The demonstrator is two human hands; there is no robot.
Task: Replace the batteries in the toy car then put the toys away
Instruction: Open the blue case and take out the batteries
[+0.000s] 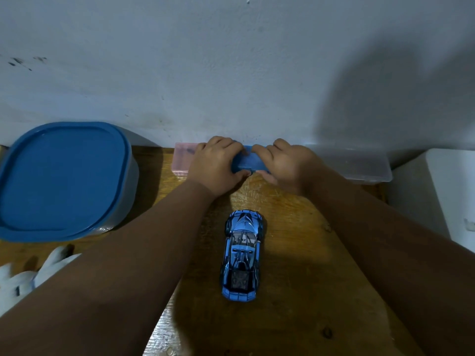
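Observation:
A shiny blue toy car (242,255) stands upright on the wooden table (295,265), nose toward the wall, between my forearms. At the table's far edge, against the wall, lies a small blue plastic case (248,161). My left hand (215,167) grips the case's left end and my right hand (284,164) grips its right end, thumbs on the near side and fingers over the top. Most of the case is hidden under my hands. No batteries are visible.
A pink translucent case (183,158) sits left of the blue one and a clear one (354,163) to its right. A large container with a blue lid (61,178) stands at the left. White cloth (23,278) lies at the near left; a white box (447,191) stands at the right.

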